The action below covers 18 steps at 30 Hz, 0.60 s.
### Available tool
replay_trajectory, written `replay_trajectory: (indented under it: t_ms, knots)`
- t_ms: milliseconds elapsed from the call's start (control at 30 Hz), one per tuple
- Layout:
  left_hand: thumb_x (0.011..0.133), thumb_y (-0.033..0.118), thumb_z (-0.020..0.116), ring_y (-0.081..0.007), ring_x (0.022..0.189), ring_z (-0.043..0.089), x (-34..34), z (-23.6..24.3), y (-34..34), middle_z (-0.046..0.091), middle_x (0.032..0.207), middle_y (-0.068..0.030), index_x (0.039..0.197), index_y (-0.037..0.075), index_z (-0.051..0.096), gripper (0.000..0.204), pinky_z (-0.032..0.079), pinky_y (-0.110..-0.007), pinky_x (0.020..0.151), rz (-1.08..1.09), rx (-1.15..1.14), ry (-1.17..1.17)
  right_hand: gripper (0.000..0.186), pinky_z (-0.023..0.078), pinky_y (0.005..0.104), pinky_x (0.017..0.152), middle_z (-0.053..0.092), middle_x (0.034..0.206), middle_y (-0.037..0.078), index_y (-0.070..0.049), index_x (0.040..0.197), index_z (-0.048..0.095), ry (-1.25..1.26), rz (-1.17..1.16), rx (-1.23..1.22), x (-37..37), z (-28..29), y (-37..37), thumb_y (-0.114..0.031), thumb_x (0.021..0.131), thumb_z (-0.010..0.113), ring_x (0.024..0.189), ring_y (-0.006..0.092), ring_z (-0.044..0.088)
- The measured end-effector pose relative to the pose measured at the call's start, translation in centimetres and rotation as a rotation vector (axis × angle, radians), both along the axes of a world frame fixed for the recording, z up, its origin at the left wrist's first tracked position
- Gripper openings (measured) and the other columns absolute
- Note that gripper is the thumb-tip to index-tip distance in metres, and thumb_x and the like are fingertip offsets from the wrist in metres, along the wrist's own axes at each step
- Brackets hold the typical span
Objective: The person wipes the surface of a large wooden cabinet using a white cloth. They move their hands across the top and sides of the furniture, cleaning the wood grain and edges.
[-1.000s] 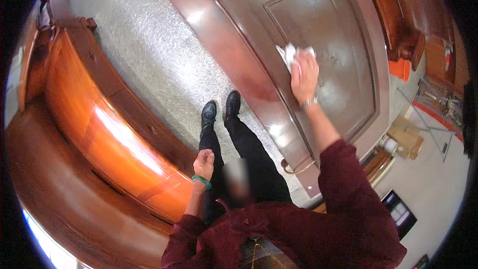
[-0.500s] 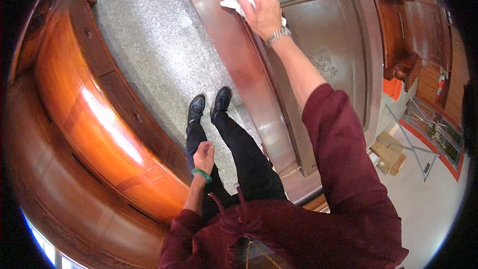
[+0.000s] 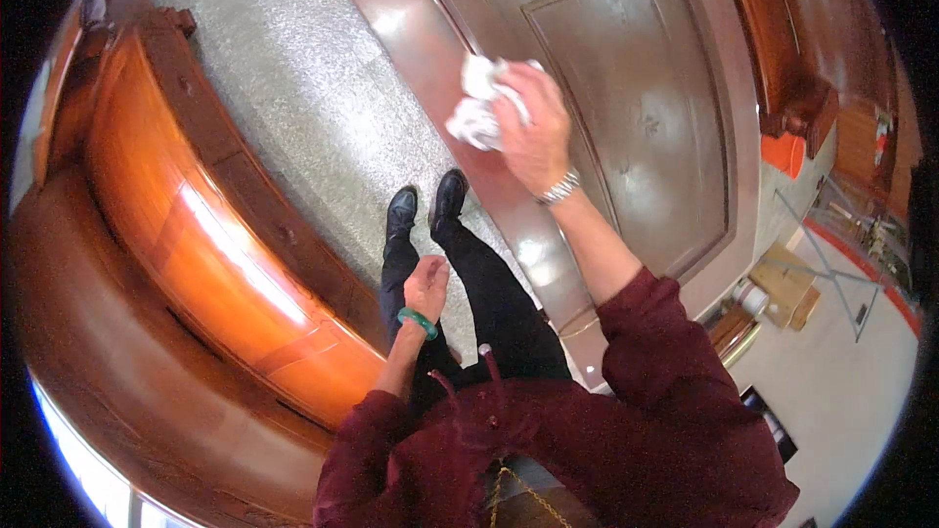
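Right hand (image 3: 536, 137), fingers bent, is gripping white cloth (image 3: 476, 117) at left edge of wooden panel (image 3: 646, 68); left hand (image 3: 424, 288) is curling loosely, hold unclear.

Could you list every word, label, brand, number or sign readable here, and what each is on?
None can be read.
White cloth in the right hand: no lettering visible.
Brown panel: only a small mark, apparently ornament, too blurred to make out.
Cardboard box: too small and blurred to tell.
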<state>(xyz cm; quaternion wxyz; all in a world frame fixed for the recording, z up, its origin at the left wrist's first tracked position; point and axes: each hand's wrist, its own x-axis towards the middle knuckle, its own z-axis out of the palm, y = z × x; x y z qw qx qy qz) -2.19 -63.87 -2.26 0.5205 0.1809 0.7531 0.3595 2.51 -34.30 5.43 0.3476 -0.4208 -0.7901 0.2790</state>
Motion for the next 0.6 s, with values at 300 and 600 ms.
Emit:
replay_trajectory:
  t_ms: [300,600]
  knots:
    - [0.090,0.008,0.058,-0.0065,0.077,0.054,-1.2,0.7,0.0,0.060,0.083,0.0008,0.102,0.004,0.058,0.013,0.045,-0.022,0.071,-0.109,0.031,-0.209,0.036,0.030,0.0463,0.101,0.048,0.126,0.008,-0.012,0.111,0.057,-0.323,0.065,-0.102,-0.4,-7.2,-5.7,-0.011,0.075,0.062,0.125,0.0290,0.037]
    - [0.090,0.016,0.060,-0.0079,0.075,0.054,-5.6,0.0,-0.8,0.060,0.082,-0.0001,0.101,0.004,0.060,0.016,0.046,-0.023,0.070,-0.511,0.125,-0.014,0.036,0.038,0.0474,0.098,0.054,0.121,0.012,-0.008,0.111,0.057,-0.511,-0.309,-0.181,21.0,-6.2,-24.7,-0.004,0.076,0.060,0.116,0.0347,0.048]
